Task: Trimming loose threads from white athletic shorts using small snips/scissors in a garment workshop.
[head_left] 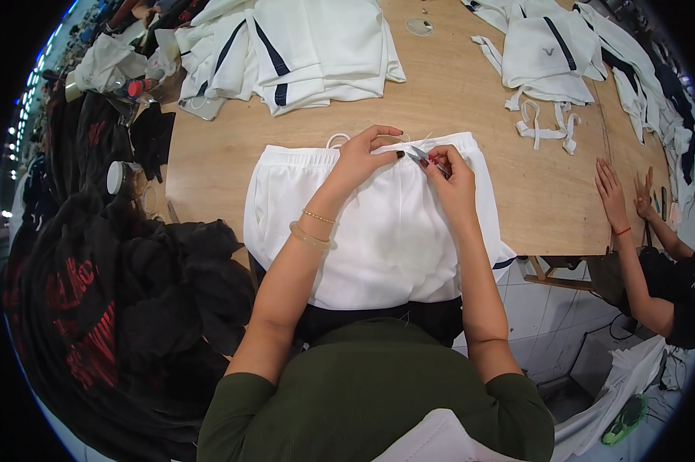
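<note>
White shorts (393, 239) lie spread over the table's near edge and hang toward my body, their gathered waistband on the far side. At that waistband, my left hand (365, 156) pinches the fabric between thumb and fingers. Close on its right, my right hand (451, 175) is closed around small metal thread snips (418, 153), whose blades point left at the waistband next to my left thumb. Loose thread ends stick up beside the blades. A white drawstring loop shows behind my left hand. Exactly what the blade tips touch is too small to tell.
Folded white garments with dark stripes (316, 54) are piled on the far side of the wooden table (455, 100). More white garments (547, 58) and white straps (547, 127) lie far right. A co-worker's hands (611, 192) rest there. Dark clothes (155, 285) heap up left, near a jar (122, 179).
</note>
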`<state>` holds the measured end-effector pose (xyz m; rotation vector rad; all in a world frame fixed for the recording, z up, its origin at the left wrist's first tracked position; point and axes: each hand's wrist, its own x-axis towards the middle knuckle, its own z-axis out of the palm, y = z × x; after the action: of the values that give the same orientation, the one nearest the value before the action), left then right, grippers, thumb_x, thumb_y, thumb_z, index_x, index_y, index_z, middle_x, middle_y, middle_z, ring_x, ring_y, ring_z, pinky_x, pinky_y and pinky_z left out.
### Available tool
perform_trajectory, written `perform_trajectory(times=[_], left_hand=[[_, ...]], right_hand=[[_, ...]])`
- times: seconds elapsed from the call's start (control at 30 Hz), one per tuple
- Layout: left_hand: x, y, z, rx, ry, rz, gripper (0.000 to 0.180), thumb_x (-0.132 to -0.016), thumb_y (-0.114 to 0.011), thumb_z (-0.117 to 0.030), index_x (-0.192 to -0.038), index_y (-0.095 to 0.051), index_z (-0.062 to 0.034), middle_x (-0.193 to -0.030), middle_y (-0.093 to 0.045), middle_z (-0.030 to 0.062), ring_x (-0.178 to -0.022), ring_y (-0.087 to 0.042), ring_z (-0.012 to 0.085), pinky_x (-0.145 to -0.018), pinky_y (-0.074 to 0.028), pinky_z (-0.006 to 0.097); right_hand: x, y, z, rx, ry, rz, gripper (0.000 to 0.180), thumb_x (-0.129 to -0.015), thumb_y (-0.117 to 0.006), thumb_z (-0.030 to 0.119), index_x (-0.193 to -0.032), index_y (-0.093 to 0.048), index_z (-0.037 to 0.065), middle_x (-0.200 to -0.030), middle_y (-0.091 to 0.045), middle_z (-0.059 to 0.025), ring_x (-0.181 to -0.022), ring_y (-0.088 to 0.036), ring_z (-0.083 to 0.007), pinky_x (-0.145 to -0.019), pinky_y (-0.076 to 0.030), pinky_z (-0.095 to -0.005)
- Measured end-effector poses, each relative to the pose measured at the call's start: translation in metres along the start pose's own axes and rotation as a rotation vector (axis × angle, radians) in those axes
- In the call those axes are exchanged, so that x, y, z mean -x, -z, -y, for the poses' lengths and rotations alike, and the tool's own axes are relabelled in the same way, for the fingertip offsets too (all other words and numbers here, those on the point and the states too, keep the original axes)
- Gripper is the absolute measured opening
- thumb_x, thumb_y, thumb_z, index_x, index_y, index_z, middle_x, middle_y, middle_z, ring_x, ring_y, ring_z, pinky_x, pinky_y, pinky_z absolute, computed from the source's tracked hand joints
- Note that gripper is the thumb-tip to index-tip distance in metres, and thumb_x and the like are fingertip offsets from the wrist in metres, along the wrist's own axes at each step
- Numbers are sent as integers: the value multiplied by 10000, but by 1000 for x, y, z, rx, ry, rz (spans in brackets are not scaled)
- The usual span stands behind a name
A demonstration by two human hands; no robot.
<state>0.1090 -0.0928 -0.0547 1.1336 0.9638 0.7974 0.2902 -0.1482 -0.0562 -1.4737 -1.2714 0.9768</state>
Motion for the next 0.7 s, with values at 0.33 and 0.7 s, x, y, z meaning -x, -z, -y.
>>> perform_trajectory(times=[0.33, 0.7], left_hand=[[-2, 1, 4, -85, -11, -34, 372, -727, -618, -10, -1095, -583, -49, -919, -667, 31, -887, -589, 70, -793, -450, 209], [-1, 3, 10, -166, -27, -46, 361, -738, -631, -36, -1096, -586, -49, -937, -682, 37, -880, -604, 80, -816, -442, 213]], right_hand=[[3, 4, 3, 78, 28, 1, 157, -786, -637, 62, -908, -554, 6, -820, -563, -72, -745, -554, -163, -685, -447, -268], [-8, -4, 18, -527, -58, 27, 143, -815, -603, 15, -946, -547, 13, -845, -558, 5, -735, -512, -71, -669, -425, -222]])
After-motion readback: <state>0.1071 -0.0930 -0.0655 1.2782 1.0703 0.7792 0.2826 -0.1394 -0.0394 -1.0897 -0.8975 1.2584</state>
